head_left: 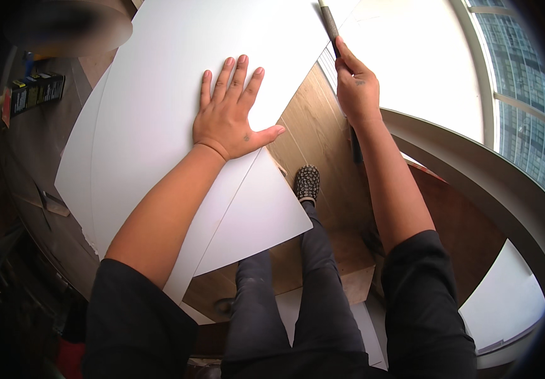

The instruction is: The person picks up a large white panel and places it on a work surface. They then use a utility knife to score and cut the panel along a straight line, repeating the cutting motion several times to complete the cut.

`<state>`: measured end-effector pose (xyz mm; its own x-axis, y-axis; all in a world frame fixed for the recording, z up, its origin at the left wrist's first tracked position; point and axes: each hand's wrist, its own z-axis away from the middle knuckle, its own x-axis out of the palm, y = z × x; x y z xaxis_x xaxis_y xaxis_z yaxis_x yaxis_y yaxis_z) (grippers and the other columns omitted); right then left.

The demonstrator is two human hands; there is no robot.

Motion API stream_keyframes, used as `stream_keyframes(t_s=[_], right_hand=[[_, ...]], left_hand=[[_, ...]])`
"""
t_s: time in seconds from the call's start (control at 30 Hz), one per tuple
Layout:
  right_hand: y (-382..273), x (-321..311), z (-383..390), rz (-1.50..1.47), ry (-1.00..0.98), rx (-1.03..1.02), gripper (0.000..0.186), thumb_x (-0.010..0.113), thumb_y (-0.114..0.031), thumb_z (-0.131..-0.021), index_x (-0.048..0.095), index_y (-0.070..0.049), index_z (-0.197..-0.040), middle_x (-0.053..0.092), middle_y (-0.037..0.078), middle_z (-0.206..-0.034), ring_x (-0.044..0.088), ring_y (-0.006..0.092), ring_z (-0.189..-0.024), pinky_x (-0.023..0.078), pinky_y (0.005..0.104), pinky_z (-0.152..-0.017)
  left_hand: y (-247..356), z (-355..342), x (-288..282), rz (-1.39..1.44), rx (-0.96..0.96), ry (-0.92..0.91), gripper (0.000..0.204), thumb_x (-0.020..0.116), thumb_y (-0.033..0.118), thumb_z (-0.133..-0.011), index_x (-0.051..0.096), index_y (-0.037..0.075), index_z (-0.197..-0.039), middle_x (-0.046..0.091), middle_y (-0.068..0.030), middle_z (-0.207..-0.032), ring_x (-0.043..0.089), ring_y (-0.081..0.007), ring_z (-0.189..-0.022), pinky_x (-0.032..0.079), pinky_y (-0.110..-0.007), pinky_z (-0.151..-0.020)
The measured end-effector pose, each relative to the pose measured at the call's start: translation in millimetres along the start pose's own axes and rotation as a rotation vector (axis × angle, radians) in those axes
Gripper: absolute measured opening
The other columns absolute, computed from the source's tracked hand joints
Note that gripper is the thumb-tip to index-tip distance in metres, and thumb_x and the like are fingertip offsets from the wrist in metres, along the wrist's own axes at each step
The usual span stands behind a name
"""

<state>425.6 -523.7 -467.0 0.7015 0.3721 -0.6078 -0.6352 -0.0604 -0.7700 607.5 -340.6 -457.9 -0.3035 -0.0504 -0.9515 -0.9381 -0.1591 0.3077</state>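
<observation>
Sleeves [420, 284] black, elbow-length; trousers [323, 303] dark grey; shoe [308, 182] dark, pale-spotted. Left hand [225, 120], right hand [359, 91] each show small dark mark [246, 137].

Smooth, matt, paper-like sheet [152, 95], wood-grained floor [313, 104], matt cloth sleeves [136, 316], cloth trousers [256, 309], glass window [515, 54]

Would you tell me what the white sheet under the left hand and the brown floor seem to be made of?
White sheet: probably card or thin board, smooth and low-sheen, judging by its even white surface and thin edge; plastic is possible. Brown floor: wood or wood-look laminate, satin finish, since grain and straight plank seams show.
</observation>
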Motion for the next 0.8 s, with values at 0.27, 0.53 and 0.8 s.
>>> stream_keyframes(t_s=[0.27, 0.53, 0.8], right_hand=[[16, -4, 22, 0.115, -0.028, -0.187, 0.042, 0.054, -0.016, -0.104, 0.062, -0.026, -0.144, 0.07, 0.023, -0.095, 0.07, 0.0318, -0.092, 0.052, 0.0389, -0.089], [-3, -7, -29, 0.012, 0.012, -0.058, 0.041, 0.054, -0.018, -0.105, 0.063, -0.029, -0.144, 0.065, 0.014, -0.081, 0.057, 0.0183, -0.067, 0.05, 0.0317, -0.069], [-17, -14, -35, 0.061, -0.039, 0.012, 0.043, 0.053, -0.014, -0.105, 0.062, -0.029, -0.144, 0.073, 0.01, -0.091, 0.065, 0.0191, -0.077, 0.053, 0.0314, -0.08]], left_hand=[[1, 0, -2, -0.007, -0.005, -0.022, 0.102, 0.073, 0.065, -0.078, 0.037, 0.012, -0.158, 0.028, -0.02, -0.167, 0.021, -0.0396, -0.155, 0.012, -0.06, -0.125], [0, -1, -1, 0.0, 0.002, -0.019, 0.103, 0.073, 0.065, -0.078, 0.037, 0.012, -0.158, 0.027, -0.02, -0.167, 0.021, -0.04, -0.155, 0.012, -0.061, -0.125], [-2, -2, -4, -0.002, -0.005, -0.021, 0.104, 0.074, 0.064, -0.078, 0.036, 0.012, -0.159, 0.028, -0.0204, -0.167, 0.023, -0.0405, -0.154, 0.013, -0.061, -0.124]])
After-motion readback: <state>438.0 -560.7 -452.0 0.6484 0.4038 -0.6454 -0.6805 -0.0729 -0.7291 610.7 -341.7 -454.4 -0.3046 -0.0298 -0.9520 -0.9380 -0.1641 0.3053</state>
